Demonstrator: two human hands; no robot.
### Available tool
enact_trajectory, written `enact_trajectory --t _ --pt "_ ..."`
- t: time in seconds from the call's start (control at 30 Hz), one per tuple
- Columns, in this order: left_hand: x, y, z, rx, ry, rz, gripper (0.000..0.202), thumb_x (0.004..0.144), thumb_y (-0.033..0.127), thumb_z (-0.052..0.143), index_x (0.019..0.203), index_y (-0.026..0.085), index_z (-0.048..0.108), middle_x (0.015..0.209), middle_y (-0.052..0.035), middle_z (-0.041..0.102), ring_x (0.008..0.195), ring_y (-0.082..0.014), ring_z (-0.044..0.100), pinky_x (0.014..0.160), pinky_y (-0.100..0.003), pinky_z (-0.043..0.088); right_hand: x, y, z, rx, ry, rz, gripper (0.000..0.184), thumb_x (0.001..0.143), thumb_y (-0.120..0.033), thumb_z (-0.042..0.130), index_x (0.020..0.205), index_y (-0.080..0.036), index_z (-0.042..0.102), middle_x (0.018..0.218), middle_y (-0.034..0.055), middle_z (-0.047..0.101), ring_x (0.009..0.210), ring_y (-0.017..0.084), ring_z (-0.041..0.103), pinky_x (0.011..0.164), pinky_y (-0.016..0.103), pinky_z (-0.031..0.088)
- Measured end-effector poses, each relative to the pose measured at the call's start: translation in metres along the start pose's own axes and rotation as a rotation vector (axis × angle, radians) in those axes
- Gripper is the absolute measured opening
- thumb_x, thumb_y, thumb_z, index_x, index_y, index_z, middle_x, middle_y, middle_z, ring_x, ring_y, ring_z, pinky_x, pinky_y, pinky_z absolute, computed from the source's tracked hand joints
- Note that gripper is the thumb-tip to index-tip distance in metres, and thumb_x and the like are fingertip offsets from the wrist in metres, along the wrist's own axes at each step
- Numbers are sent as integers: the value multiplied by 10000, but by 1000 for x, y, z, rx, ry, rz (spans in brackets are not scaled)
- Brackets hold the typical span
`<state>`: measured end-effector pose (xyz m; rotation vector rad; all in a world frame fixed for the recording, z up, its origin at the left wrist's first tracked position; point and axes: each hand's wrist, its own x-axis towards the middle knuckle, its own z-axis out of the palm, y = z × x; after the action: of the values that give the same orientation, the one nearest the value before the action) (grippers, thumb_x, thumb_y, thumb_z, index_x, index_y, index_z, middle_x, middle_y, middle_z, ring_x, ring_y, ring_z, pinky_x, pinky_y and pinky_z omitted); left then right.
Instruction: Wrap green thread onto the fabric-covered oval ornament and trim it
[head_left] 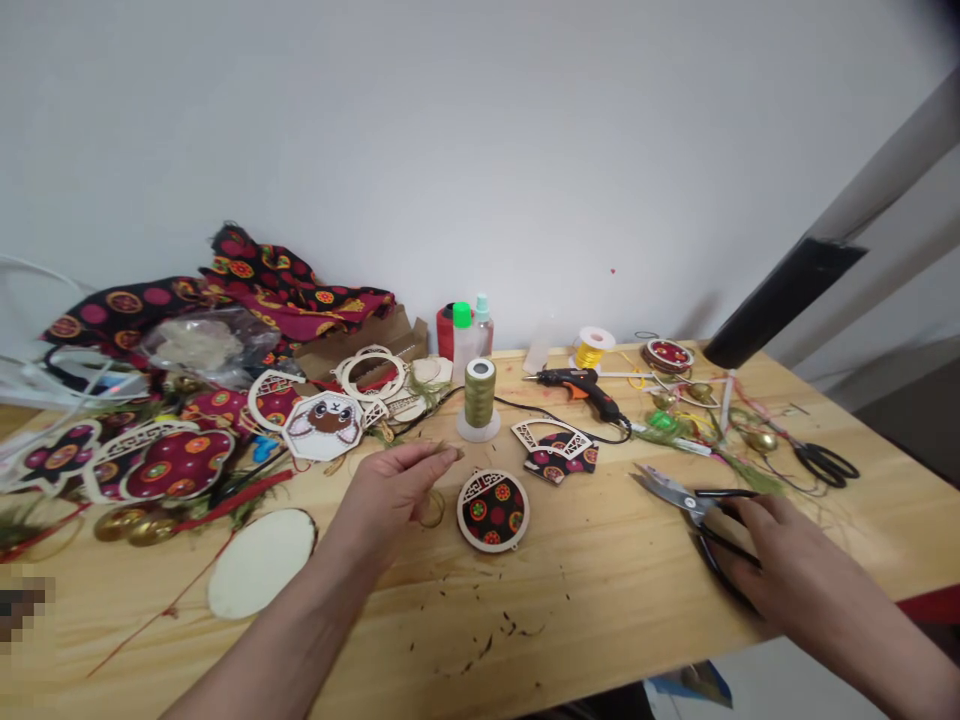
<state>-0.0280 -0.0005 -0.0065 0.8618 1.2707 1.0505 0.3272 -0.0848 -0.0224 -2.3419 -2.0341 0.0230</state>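
My left hand point(401, 482) is closed in a pinch just left of a round wooden ornament point(493, 511) filled with black flowered fabric. Thin olive thread point(433, 522) loops below its fingers. Behind the ornament a spool of olive thread point(480, 396) stands upright on a white base. On the right, my right hand point(772, 545) has its fingers around the black handles of a pair of scissors point(694, 505). The blades point left, slightly parted, low over the table. The fingertips under the handles are partly hidden.
A glue gun point(577, 388) lies behind, its cable curving across the table point(600, 620). Fabric-covered ornaments point(180, 462) and patterned cloth point(292, 285) crowd the left. Black-handled scissors point(825, 465), gold bells and a yellow spool point(591, 350) lie right. Dark scraps lie in front.
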Motion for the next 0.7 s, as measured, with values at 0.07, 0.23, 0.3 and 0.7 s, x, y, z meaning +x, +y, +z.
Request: enact_trajectory --t 0.07,0.23,0.3,0.7 --pt "0 0 0 0 -4 4 319 558 376 790 729 114 728 421 79 374 381 -24 242 366 -185 159 -4 -11 -12 161 10 -13 365 750 -339 494 1023 -111 576 999 176 575 872 309 593 745 428 497" --pt "1 -1 1 -3 1 20 312 561 365 790 733 112 728 440 69 410 384 -20 240 362 -178 153 -17 -73 -39 759 -215 -188 205 792 -349 498 917 -192 537 826 49 584 773 188 569 677 277 477" --pt "1 -1 1 -10 -4 26 301 566 358 789 730 114 725 451 64 428 385 -18 241 360 -175 153 -20 -102 -46 866 -323 -241 240 735 -294 562 953 -196 536 835 32 583 759 170 540 635 242 449" --pt "-3 3 -1 -65 -36 61 239 612 354 765 677 137 690 470 70 391 396 -28 240 368 -183 182 3 -166 -48 683 -438 -408 344 874 -490 429 738 -186 512 694 -25 572 598 99 413 533 216 272"
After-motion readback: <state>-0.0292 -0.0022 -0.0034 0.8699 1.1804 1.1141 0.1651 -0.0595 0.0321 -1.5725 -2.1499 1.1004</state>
